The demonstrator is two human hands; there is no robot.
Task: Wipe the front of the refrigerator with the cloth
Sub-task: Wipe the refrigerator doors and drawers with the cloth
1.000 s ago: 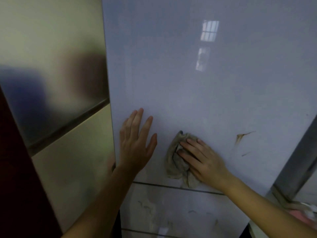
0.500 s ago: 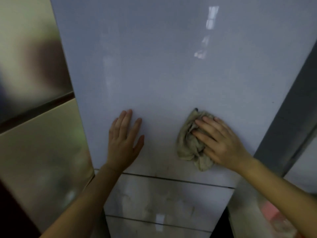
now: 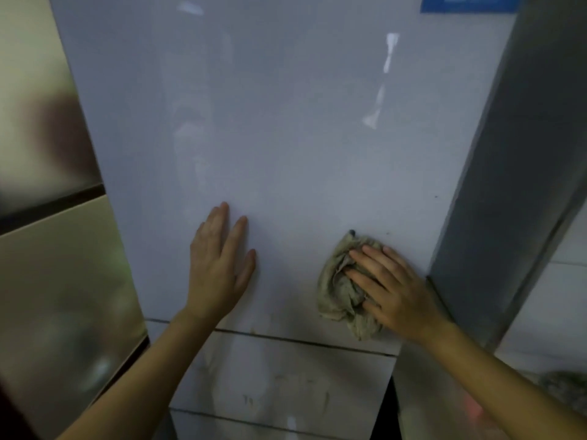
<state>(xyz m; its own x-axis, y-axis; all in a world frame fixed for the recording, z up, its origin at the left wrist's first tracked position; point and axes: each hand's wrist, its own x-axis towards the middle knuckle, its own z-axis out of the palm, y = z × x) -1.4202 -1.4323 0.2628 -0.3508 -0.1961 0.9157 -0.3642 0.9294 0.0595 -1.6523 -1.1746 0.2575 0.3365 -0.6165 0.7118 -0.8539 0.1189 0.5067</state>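
The refrigerator's pale grey upper door (image 3: pixel 279 138) fills the middle of the head view, glossy, with faint streaks. My right hand (image 3: pixel 390 287) presses a crumpled beige cloth (image 3: pixel 338 293) flat against the door's lower right part, close to its right edge. My left hand (image 3: pixel 219 265) lies flat on the door to the left of the cloth, fingers spread, holding nothing. Below both hands a dark seam separates the upper door from a smudged lower drawer front (image 3: pixel 286 376).
A second, beige and metallic fridge (image 3: pixel 54 281) stands close on the left. The grey side panel (image 3: pixel 514 185) of the refrigerator runs down the right. A blue label (image 3: pixel 467 3) sits at the door's top right. White tiles (image 3: pixel 559 312) show at the far right.
My right hand has slid the cloth to the right across the door, up to its right edge and over the brown marks. The view has shifted right and up; my left hand stays flat.
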